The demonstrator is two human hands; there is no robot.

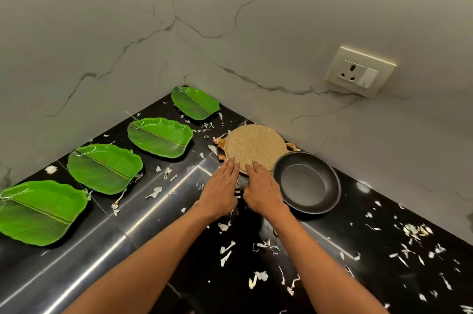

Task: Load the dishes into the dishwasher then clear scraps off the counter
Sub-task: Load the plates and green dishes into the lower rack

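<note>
Several green leaf-shaped plates (161, 137) lie in a row along the left wall on the black counter (76, 262). A round woven mat (256, 146) sits in the corner, with brown peel scraps poking out beneath it. A dark grey pan (307, 182) rests just right of the mat. My left hand (220, 192) and my right hand (262, 189) lie side by side, palms down, fingertips touching the mat's near edge. A small black piece shows between the hands; what it belongs to I cannot tell. White scraps (226, 252) are scattered over the counter.
Marble walls meet at the corner behind the mat. A wall socket (359, 72) sits on the right wall above the pan. More scraps (414, 233) lie thick at the right. The counter's front runs along the bottom left.
</note>
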